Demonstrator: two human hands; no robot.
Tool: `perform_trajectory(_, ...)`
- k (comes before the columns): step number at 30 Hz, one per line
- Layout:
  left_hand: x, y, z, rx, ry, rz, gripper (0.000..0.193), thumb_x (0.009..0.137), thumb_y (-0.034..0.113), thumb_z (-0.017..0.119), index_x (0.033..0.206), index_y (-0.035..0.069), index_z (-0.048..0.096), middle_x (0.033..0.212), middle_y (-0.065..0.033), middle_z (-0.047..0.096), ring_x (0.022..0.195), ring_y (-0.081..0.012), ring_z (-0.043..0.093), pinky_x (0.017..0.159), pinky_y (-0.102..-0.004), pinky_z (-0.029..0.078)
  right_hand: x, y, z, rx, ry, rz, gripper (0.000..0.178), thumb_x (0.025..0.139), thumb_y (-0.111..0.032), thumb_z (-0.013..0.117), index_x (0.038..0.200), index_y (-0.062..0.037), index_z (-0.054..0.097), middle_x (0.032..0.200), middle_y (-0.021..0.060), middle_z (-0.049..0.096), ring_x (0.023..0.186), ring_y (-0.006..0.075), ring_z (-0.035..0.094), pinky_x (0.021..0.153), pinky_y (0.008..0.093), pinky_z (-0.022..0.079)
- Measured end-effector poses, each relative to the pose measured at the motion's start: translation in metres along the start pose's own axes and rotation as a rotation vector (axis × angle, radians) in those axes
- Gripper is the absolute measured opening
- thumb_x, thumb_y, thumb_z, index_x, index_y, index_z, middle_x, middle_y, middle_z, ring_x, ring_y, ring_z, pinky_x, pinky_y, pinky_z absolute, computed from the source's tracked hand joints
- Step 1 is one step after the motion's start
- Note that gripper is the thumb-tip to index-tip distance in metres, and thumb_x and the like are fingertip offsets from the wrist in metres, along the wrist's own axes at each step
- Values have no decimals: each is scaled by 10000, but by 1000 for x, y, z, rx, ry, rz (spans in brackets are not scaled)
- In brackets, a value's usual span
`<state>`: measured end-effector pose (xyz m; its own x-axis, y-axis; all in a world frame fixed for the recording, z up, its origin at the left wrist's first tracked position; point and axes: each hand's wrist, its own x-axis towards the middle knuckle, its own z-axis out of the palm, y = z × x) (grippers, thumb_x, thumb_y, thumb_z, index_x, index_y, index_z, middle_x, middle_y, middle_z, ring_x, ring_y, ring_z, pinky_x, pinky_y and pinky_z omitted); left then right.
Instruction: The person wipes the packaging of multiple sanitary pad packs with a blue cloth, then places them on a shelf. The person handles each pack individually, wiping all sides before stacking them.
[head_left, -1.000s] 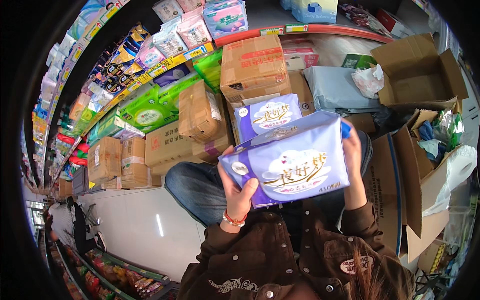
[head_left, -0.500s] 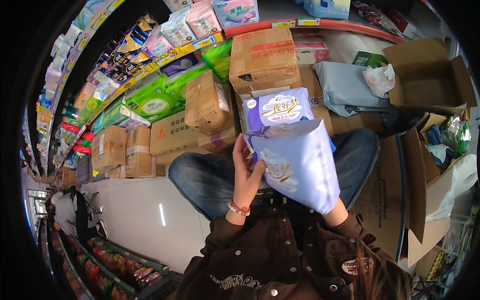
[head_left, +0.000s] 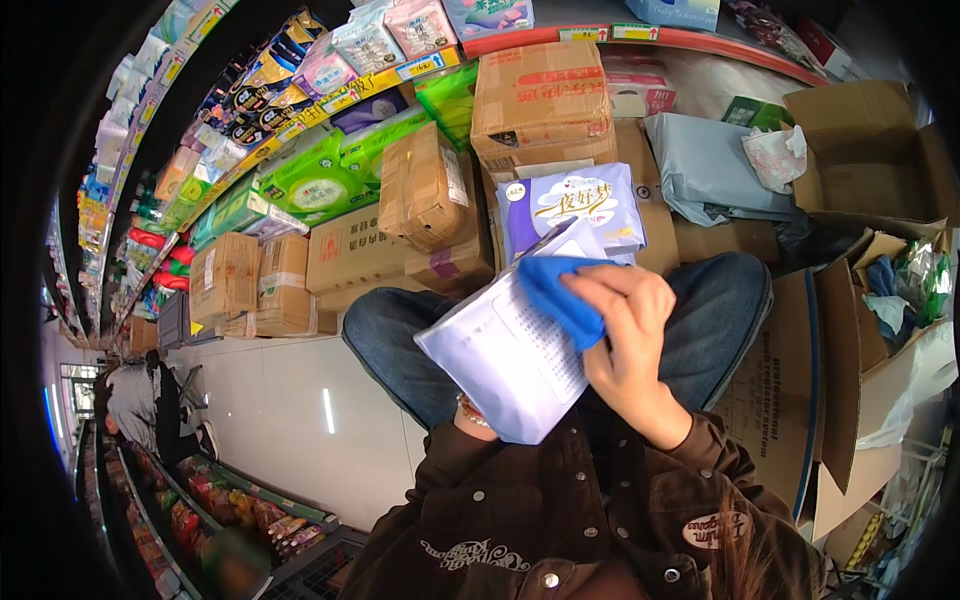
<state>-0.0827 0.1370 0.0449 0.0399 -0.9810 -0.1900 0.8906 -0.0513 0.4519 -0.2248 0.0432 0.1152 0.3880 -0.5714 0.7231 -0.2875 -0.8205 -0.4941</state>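
A lilac plastic pack (head_left: 505,350), soft-sided with a printed back panel facing up, is tilted above my lap. My left hand (head_left: 476,420) supports it from underneath; only the braceleted wrist and the base of the hand show, the fingers being hidden behind the pack. Bunched in my right hand (head_left: 630,350) is a blue cloth (head_left: 560,290), its fingers closed round it and pressing it against the pack's upper right part. Just beyond, a second lilac pack (head_left: 610,215) lies front side up, before the stacked cartons.
Taped brown cartons (head_left: 540,105) stand ahead and to the left, below a shelf of packaged goods. A grey plastic bag (head_left: 700,165) and open cartons (head_left: 860,150) are on the right. At the far left a person (head_left: 140,405) is low down beside another shelf.
The pack has been turned to show its printed back and has swung left. My right hand has come out from behind it with the blue cloth, while my left hand has slipped underneath.
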Motion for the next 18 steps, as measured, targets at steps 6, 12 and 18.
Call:
perform_trajectory(6,1,2,7,7,77,-69,711,953,453,510,1501,59,289,1496,-165,375,1359,-307,403,1143,-443,313,1,14,2,31,63,82,557,617,87,590,1146,-71,662,973,98,573,847,282,519,749,358,402)
perform_trajectory(12,-1,0,13,-354,-53,-111,713,910,474,486,1456,31,372,1437,-200,457,1298,-340,480,1098,-458,386,-1,8,-3,-20,-63,42,544,619,25,652,1152,-82,654,985,83,567,868,283,532,758,365,427)
perform_trajectory(18,-3,-4,-20,-199,-106,0,613,873,395,453,1336,-4,492,1286,-205,575,1139,-319,588,1021,-423,460,-16,-21,0,228,-238,-69,472,657,-44,700,1126,-96,670,954,52,555,805,244,560,675,333,471)
